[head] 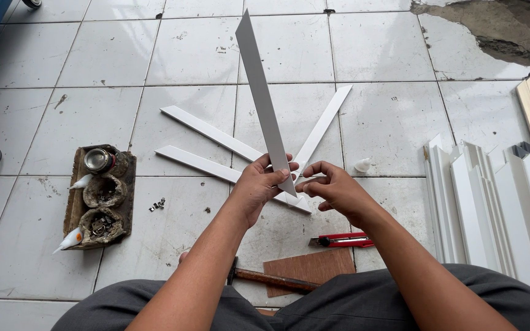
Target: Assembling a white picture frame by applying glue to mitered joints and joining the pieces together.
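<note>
The left hand (264,184) is wrapped around the lower end of a long white strip (262,101), fingers closed on it, so the strip rises away from the grip and tilts slightly to the left, its pointed end high above the floor tiles (111,52). The right hand (332,187) sits just beside that grip, fingertips pinched together at the strip's bottom tip — whether they actually clamp it or only touch it I cannot tell. Directly beneath the grip three more white strips (207,130) lie fanned on the floor, crossing one another under the hands. Nearer the person than the grip lie a red utility knife (341,241), a brown board piece (309,268) and a hammer (271,279). Well to the left of the grip stands a wooden block with small pots (100,199); well to the right — a stack of white profiles (492,208).
</note>
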